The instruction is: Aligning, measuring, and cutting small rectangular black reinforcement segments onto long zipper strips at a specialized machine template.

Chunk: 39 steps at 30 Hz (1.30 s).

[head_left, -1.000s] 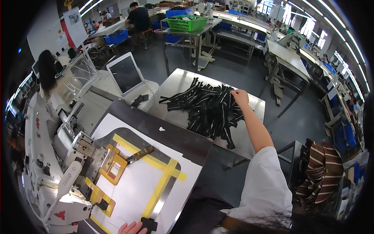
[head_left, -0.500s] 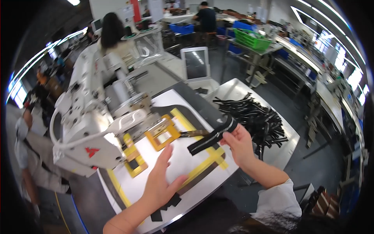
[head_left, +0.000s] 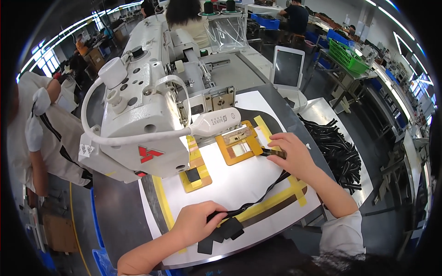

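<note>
A black zipper strip (head_left: 258, 200) runs slack between my two hands above the white work plate (head_left: 209, 168). My left hand (head_left: 195, 223) pinches its near end between thumb and fingers. The other end passes under my right hand (head_left: 294, 158), apparently held by its curled lower fingers. Right thumb and forefinger close around a dark, narrow piece (head_left: 268, 152) sticking out from the yellow clamp frame (head_left: 229, 158); what it is cannot be made out. Nearer the machine, a yellow plate (head_left: 200, 180) carries a black square (head_left: 192, 175). Several black scraps (head_left: 224, 233) lie beside my left hand.
The white sewing machine head (head_left: 133, 119) stands over the left of the plate, its cable looping forward. A pile of black zippers (head_left: 338, 152) lies on a metal table to the right. A screen (head_left: 287, 68) stands behind. Another person (head_left: 53, 119) is at far left.
My left hand, earlier open, has taken one end of the zipper, which now stretches between both hands. My right hand has reached the dark piece at the clamp frame. The whole view has shifted.
</note>
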{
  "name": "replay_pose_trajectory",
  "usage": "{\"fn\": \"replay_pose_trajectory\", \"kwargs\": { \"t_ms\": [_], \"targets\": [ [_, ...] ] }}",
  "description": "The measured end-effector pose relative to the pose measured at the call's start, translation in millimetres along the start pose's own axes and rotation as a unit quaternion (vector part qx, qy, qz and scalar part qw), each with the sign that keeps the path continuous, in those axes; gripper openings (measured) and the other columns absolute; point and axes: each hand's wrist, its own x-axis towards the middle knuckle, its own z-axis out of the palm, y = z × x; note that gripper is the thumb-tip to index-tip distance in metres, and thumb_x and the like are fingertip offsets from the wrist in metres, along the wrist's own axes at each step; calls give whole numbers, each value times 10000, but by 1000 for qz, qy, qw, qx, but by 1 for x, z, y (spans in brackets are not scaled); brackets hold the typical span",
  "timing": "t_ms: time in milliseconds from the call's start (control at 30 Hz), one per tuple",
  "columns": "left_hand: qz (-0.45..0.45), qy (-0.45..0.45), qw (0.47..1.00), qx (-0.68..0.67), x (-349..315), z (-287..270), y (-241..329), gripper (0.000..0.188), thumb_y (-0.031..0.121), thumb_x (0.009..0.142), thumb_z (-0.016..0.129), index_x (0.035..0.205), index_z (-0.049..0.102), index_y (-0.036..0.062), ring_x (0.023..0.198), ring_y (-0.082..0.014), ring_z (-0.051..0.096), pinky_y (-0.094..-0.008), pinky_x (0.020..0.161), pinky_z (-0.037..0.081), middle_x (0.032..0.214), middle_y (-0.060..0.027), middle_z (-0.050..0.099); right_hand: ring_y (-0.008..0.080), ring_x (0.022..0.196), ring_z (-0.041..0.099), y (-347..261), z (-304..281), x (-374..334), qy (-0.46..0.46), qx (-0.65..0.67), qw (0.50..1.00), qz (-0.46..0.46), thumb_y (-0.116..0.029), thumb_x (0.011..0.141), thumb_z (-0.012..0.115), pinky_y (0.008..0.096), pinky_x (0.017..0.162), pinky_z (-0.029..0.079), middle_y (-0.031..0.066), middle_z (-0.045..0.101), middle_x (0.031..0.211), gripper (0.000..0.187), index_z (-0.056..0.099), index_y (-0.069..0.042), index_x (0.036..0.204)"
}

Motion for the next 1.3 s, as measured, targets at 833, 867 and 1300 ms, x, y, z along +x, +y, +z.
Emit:
{"fn": "replay_pose_trajectory", "kwargs": {
  "t_ms": [833,867,1300],
  "targets": [
    [-31,-4,998,-49,-8,-10,2,137,170,825,640,887,655,49,612,-253,611,-293,572,473,764,-100,647,307,939,570,177,28,82,-36,-116,981,154,-222,765,626,401,814,455,117,597,961,266,658,-64,978],
    [-38,2,998,-47,-6,-9,3,139,168,821,643,887,655,46,608,-261,610,-292,566,470,762,-107,646,310,918,572,179,28,79,-33,-131,982,129,-213,769,625,395,814,454,125,598,952,272,655,-54,988],
    [101,56,993,-34,-10,14,-89,86,85,821,585,794,611,7,547,-139,529,-248,506,401,633,-55,557,260,759,647,335,41,71,-39,-81,955,283,-155,756,620,369,711,497,130,678,801,175,699,-58,879]
  ]
}}
